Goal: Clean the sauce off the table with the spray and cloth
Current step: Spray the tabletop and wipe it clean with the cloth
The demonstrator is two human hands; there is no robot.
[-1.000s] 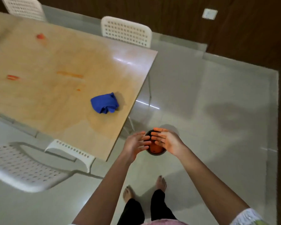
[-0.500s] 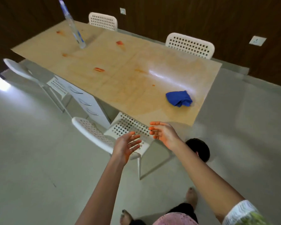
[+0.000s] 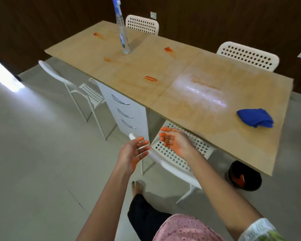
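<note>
Both of your hands hold nothing: your left hand [image 3: 132,153] and right hand [image 3: 175,142] float in front of you with fingers spread, above a white chair [image 3: 177,157]. Your fingers look orange. The spray bottle [image 3: 122,32] stands on the far part of the table [image 3: 163,94]. The blue cloth [image 3: 255,118] lies crumpled near the table's right end. Red sauce smears [image 3: 151,78] dot the tabletop. A black bowl [image 3: 244,176] sits on the floor.
</note>
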